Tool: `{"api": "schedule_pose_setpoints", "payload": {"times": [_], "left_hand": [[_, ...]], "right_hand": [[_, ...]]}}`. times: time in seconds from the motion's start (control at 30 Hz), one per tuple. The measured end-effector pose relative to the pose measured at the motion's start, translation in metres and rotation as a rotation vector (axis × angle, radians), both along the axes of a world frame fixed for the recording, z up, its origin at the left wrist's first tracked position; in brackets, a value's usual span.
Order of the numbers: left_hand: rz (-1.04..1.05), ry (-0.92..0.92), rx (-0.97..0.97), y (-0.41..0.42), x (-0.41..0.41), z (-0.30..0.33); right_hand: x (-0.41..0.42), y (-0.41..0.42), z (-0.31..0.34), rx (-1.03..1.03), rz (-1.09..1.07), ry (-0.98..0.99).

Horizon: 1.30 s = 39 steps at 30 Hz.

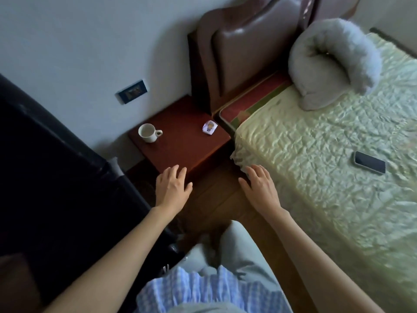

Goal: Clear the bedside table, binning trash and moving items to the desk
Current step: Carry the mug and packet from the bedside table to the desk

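A dark red wooden bedside table (pixel 180 141) stands in the corner between the wall and the bed. On its left side sits an empty white mug (pixel 147 132), handle pointing right. A small crumpled white wrapper (pixel 210 127) with a printed picture lies near the table's right edge. My left hand (pixel 172 186) hovers palm down over the table's front edge, fingers spread, holding nothing. To its right, my right hand (pixel 259 186) is spread the same way above the floor beside the bed's corner, also holding nothing.
The bed (pixel 327 154) with a pale green cover fills the right, with a phone (pixel 370 162) and a rolled grey fluffy pillow (pixel 334 62) on it. A brown padded headboard (pixel 243 53) rises behind. A large dark object (pixel 56 177) stands at left. Wooden floor (pixel 214 199) lies below.
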State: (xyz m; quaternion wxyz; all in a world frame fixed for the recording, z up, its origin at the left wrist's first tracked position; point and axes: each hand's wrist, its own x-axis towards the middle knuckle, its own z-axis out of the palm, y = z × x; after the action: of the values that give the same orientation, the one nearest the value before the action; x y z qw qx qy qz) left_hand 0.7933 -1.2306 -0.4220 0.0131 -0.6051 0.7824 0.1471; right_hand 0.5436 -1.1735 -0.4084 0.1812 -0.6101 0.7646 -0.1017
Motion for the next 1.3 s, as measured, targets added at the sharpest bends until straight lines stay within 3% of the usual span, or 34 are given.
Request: {"api": "schedule_pose_setpoints", "payload": {"times": [0.43, 0.67, 1.03, 1.3], "left_hand": [[0.376, -0.107, 0.096, -0.107, -0.049, -0.024], [0.583, -0.074, 0.125, -0.15, -0.071, -0.048], [0.77, 0.049, 0.154, -0.212, -0.065, -0.142], [1.013, 0.206, 0.064, -0.255, -0.043, -0.215]], "right_hand": [[-0.048, -0.22, -0.032, 0.071, 0.387, -0.032], [-0.052, -0.293, -0.065, 0.099, 0.56, -0.056], [-0.032, -0.352, -0.161, 0.168, 0.576, -0.092], [-0.024, -0.365, -0.231, 0.053, 0.498, -0.152]]}}
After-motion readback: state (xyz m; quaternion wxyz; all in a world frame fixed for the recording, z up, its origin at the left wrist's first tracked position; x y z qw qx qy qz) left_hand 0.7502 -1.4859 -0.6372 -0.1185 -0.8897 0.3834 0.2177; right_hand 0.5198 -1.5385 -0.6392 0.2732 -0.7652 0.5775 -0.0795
